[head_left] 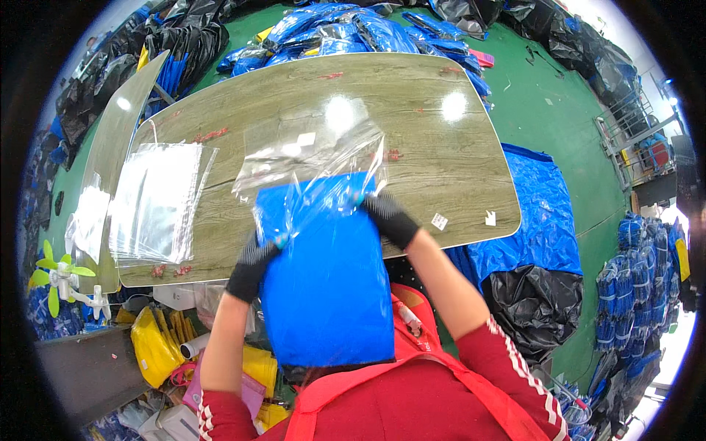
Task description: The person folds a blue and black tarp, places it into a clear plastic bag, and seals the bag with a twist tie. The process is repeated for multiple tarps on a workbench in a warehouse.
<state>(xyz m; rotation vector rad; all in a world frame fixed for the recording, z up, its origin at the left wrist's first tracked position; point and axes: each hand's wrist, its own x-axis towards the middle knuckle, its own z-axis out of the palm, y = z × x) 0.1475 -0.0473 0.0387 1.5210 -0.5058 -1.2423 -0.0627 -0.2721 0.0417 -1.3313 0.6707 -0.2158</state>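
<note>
A flat, folded blue sheet-like bundle [323,287] reaches from the table's near edge down to my body, with a dark strip at its lower end. A clear plastic bag [316,147] covers its far end and spreads crumpled over the table beyond. My left hand [254,266], in a dark grey glove, is closed on the left edge of the bundle and bag. My right hand [390,217], gloved alike, grips the bag's edge at the bundle's upper right corner. Some fingertips are hidden or blurred under the shiny film.
A stack of clear bags [154,206] lies on the left of the wood-patterned table [456,169]. Blue packages [331,33] pile up behind it. A blue and black bag [529,220] sits at the right. A small green fan [60,275] and yellow packages [156,345] are at lower left.
</note>
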